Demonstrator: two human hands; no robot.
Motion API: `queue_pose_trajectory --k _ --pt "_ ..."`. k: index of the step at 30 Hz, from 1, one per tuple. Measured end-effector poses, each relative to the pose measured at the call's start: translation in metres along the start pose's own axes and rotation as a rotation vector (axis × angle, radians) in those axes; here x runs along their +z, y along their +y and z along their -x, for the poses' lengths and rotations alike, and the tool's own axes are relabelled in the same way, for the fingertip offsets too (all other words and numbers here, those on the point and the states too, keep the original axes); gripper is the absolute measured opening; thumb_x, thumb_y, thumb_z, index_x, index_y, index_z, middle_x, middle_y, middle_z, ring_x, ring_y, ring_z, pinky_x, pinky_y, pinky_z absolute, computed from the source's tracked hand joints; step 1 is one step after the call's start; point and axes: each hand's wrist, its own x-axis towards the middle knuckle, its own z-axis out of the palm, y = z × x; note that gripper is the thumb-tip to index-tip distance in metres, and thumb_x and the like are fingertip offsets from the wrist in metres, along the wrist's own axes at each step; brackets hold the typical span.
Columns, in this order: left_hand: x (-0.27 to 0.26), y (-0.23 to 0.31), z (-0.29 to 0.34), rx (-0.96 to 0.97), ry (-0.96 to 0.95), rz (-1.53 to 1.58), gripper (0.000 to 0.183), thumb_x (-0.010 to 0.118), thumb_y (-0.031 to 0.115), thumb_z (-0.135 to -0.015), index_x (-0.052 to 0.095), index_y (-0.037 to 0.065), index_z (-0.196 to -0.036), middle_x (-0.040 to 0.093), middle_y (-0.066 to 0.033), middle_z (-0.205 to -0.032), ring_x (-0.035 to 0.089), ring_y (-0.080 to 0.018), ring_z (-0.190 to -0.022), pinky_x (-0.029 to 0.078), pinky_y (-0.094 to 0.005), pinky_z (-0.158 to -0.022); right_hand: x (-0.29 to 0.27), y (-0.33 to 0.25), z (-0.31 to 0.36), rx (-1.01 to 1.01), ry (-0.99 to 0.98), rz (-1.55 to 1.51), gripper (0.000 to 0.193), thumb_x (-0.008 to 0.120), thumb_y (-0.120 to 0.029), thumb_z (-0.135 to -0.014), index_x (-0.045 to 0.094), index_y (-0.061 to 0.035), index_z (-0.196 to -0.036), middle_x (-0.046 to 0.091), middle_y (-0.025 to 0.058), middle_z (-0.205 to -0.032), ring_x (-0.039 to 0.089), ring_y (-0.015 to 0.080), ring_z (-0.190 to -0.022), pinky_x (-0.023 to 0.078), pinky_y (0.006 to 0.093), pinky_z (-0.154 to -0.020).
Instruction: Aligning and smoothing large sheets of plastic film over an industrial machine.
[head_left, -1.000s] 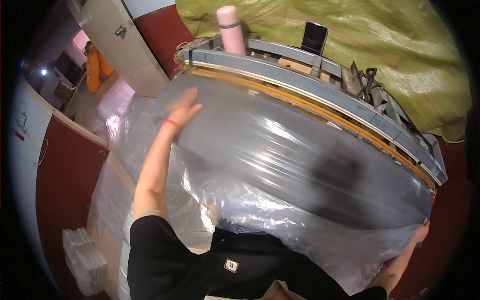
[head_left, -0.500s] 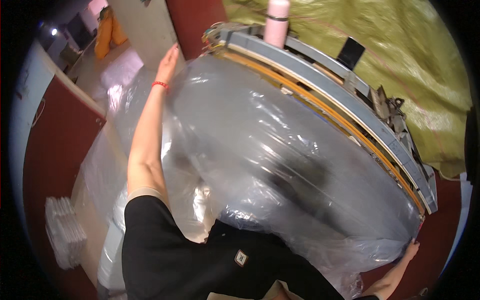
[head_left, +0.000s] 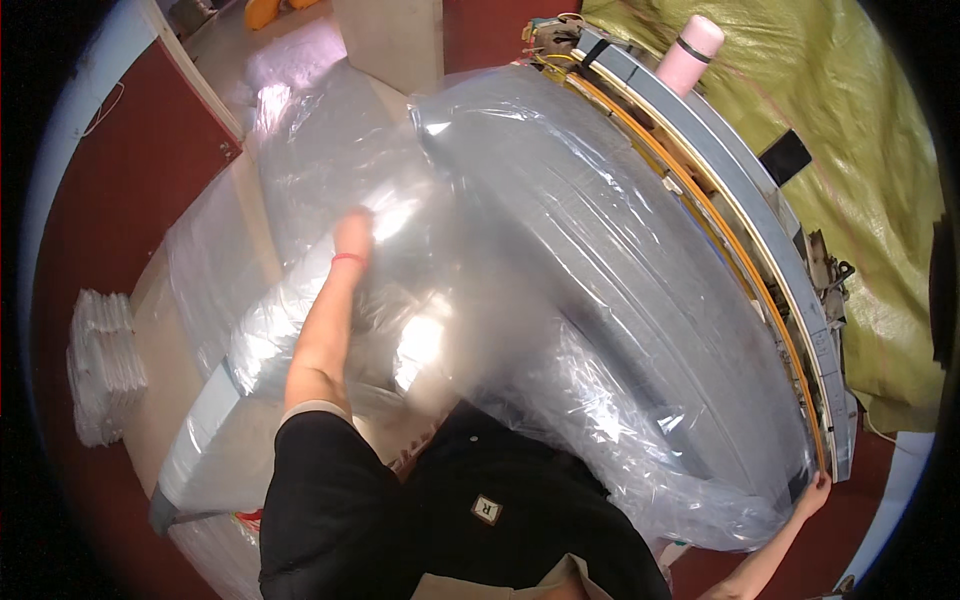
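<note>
A wide clear plastic sheet [head_left: 610,260] spreads in front of me, its far right edge running along a long grey metal bar [head_left: 745,150] with an orange strip [head_left: 735,235]. My right hand [head_left: 818,490] is at the lower right end of that strip, fingers pinched on the corner of the sheet. Over shiny, crumpled plastic at the left is my left hand [head_left: 353,235], wearing a red bracelet. Motion blur and glare smear its fingers, so whether they grip the plastic is unclear.
A pink bottle [head_left: 690,55] and a black phone [head_left: 785,157] rest along the bar's far side, by a yellow-green tarp [head_left: 800,70]. Metal parts [head_left: 828,270] stick out behind the bar. At far left lies a stack of folded plastic [head_left: 103,370]; a dark red panel [head_left: 130,160] stands above it.
My left hand has come down and nearer from the sheet's far left corner. My right hand stays at the bar's near end. The view has shifted, and the sheet looks flatter along the bar.
</note>
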Motion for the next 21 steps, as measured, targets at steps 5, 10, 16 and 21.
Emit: queue_pose_trajectory --k 5,10,16,21 --pt "-0.039 -0.051 0.027 -0.028 -0.008 0.024 0.022 0.040 0.011 -0.080 0.056 -0.002 -0.089 0.056 -0.0225 -0.087 0.053 -0.0379 -0.082 0.042 -0.0444 -0.071 0.002 -0.086 -0.029 -0.144 0.060 -0.082 0.024 0.054 -0.017 -0.082 0.053 0.0025 -0.097 0.056 0.0127 -0.092 0.054 0.0217 -0.084 0.042 0.0306 -0.072" --pt "-0.102 -0.154 0.064 -0.900 0.550 0.342 0.021 0.046 0.015 -0.083 0.053 -0.002 -0.092 0.056 -0.0147 -0.091 0.053 -0.0222 -0.082 0.041 -0.0303 -0.073 0.011 -0.167 -0.038 -0.307 0.071 -0.207 0.019 0.054 -0.014 -0.082 0.055 0.0011 -0.094 0.057 0.0109 -0.090 0.054 0.0200 -0.082 0.042 0.0267 -0.073" --pt "-0.241 0.081 0.033 0.176 0.423 0.861 0.009 0.042 0.008 -0.085 0.049 0.002 -0.087 0.051 -0.0031 -0.079 0.052 -0.0111 -0.076 0.040 -0.0240 -0.072 0.008 -0.412 0.023 -0.435 -0.290 -0.784 0.015 0.054 -0.009 -0.081 0.056 0.0005 -0.092 0.056 0.0025 -0.086 0.051 0.0094 -0.080 0.041 0.0215 -0.072" --pt "-0.311 0.252 0.071 1.030 0.285 0.885 0.008 0.052 -0.004 -0.072 0.051 0.001 -0.079 0.054 -0.0118 -0.080 0.054 -0.0229 -0.070 0.045 -0.0305 -0.063 -0.034 -0.589 0.139 -0.968 -0.819 -1.111 0.042 0.069 -0.008 -0.063 0.056 -0.0063 -0.102 0.055 0.0061 -0.102 0.054 0.0177 -0.092 0.045 0.0290 -0.073"
